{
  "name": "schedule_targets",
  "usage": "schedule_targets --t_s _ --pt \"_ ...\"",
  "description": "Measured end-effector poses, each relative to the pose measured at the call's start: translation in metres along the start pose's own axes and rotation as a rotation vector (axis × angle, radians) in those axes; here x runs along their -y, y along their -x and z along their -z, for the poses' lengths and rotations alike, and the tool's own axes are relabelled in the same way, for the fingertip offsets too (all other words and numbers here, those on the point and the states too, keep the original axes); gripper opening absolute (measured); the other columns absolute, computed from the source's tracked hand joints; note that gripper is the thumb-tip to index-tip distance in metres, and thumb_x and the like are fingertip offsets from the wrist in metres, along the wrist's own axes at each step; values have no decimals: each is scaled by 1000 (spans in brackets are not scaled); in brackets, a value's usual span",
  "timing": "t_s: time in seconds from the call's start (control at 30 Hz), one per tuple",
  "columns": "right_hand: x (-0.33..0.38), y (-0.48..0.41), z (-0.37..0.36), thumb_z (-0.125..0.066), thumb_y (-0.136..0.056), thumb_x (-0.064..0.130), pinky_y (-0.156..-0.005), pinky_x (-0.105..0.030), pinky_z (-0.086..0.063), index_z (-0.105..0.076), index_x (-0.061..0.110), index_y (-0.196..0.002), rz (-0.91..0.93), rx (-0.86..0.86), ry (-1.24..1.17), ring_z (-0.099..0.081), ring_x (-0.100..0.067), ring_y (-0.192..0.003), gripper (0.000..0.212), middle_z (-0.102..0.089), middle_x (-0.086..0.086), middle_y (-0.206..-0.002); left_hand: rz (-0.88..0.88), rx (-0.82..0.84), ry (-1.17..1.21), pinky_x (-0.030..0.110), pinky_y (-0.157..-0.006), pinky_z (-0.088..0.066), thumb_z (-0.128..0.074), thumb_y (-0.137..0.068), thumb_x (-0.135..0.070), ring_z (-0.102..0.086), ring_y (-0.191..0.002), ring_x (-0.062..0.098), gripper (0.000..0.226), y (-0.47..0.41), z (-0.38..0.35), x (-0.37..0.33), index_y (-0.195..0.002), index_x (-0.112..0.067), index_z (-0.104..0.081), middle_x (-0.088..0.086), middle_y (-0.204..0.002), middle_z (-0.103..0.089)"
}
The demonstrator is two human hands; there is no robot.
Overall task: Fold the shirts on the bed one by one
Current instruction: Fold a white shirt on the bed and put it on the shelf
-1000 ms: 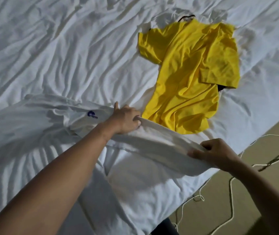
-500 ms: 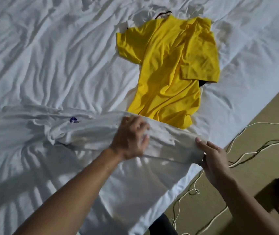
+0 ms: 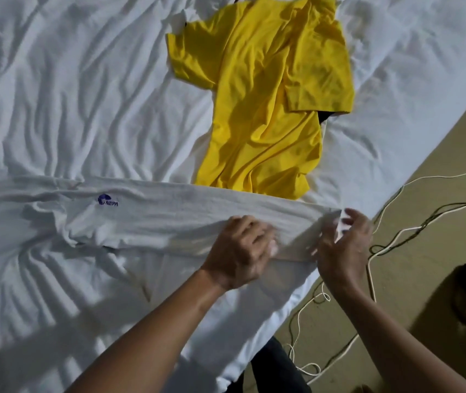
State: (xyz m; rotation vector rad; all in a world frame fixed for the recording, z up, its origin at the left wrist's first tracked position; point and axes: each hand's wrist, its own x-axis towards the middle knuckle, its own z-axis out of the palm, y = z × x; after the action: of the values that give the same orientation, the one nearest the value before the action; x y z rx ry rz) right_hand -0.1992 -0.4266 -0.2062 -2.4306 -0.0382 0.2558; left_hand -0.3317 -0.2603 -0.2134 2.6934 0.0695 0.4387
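A person's view down over a bed [image 3: 70, 95] covered in a rumpled white sheet. A yellow shirt [image 3: 263, 109] lies spread and creased in the upper middle of the view, unfolded, apparently waiting its turn.

Just on the near side of the yellow shirt lies a white shirt [image 3: 169, 214], the one being folded. It is drawn out into a long band that runs crosswise, and its far edge touches or slightly covers the yellow shirt's bottom hem. A small blue logo [image 3: 107, 199] shows on the white shirt, down and to the left of the yellow shirt.

Both bare hands work the end of the band below the yellow shirt's hem. The left hand [image 3: 240, 251] rests on the cloth knuckles up, its fingers curled into the fabric, probably to hold the fold flat and taut. The right hand [image 3: 342, 245], down and to the right of the yellow shirt where the mattress ends, pinches the shirt's end, with white cloth showing between its fingers, most likely to square that end. Both hands are blurred, so the exact grip is uncertain.

Right of the yellow shirt, past the mattress edge, white and dark cables [image 3: 424, 211] trail over a tan floor [image 3: 424, 265].
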Motion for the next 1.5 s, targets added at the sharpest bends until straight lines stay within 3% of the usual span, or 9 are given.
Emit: schedule_targets --t_s 0.07,0.17,0.3,0.47,0.7,1.03,1.17,1.37,1.5 --pt "11 7 -10 -46 -102 29 -110 -47 -37 -50 8 -140 248 -77 156 -46 -35 -132 43 -51 -18 -141 121 0 -77 53 -93 -49 -57 -101 -13 -64 -112 39 23 6 -6 13 -115 -5 -73 13 -123 -70" --pt "20 22 -34 -32 -108 39 -128 -50 -12 -32 11 -161 602 204 369 -11 -31 -159 60 -19 -15 -171 246 137 -139 62 -119 -30 -51 -103 -21 -38 -150 40 48 16 -17 24 -148 -6 -55 17 -162 -42" --pt "-1 19 -47 -11 -108 53 -128 -53 6 1 18 -166 624 413 617 20 -23 -158 69 17 -6 -172 411 197 -211 62 -126 -14 -35 -108 -44 -16 -160 34 64 32 -14 57 -163 -13 -30 14 -171 -21" --pt "13 24 -52 -25 -107 46 -127 -59 -3 -14 6 -164 717 308 614 5 -35 -160 70 0 -17 -172 473 118 -295 62 -126 -12 -37 -108 -36 -13 -160 36 62 54 10 98 -162 -6 -30 18 -171 -19" --pt "108 86 -126 -34 -105 36 -125 -62 -14 -26 1 -161 1039 437 446 -5 -40 -159 66 -12 -22 -170 714 -83 -332 67 -122 -18 -47 -106 -22 -21 -157 43 51 120 71 134 -154 -5 -47 21 -167 -31" --pt "229 232 -294 -30 -102 39 -125 -61 -15 -31 2 -160 1385 735 458 -4 -38 -159 68 -13 -20 -170 1250 -404 -574 64 -118 -29 -45 -103 -18 -36 -149 47 43 324 179 232 -141 -8 -62 24 -159 -43" --pt "259 302 -350 -35 -103 34 -123 -63 -19 -40 -3 -154 1533 760 394 -17 -43 -156 64 -26 -24 -166 1624 -449 -667 71 -106 -37 -46 -97 -24 -42 -141 55 51 400 221 267 -142 -7 -60 32 -154 -45" --pt "301 408 -436 -20 -103 44 -128 -56 -7 -27 10 -163 1568 898 443 -6 -36 -159 68 -13 -15 -171 1903 -103 -404 56 -100 -39 -48 -95 -49 -52 -123 41 58 473 273 302 -141 -14 -47 18 -132 -56" --pt "326 466 -479 2 -97 53 -127 -54 8 -5 27 -166 1544 968 499 19 -25 -157 75 11 -6 -173 1887 -299 75 41 -92 -49 -67 -88 -50 -66 -111 33 31 506 301 326 -104 -23 -63 7 -113 -73"
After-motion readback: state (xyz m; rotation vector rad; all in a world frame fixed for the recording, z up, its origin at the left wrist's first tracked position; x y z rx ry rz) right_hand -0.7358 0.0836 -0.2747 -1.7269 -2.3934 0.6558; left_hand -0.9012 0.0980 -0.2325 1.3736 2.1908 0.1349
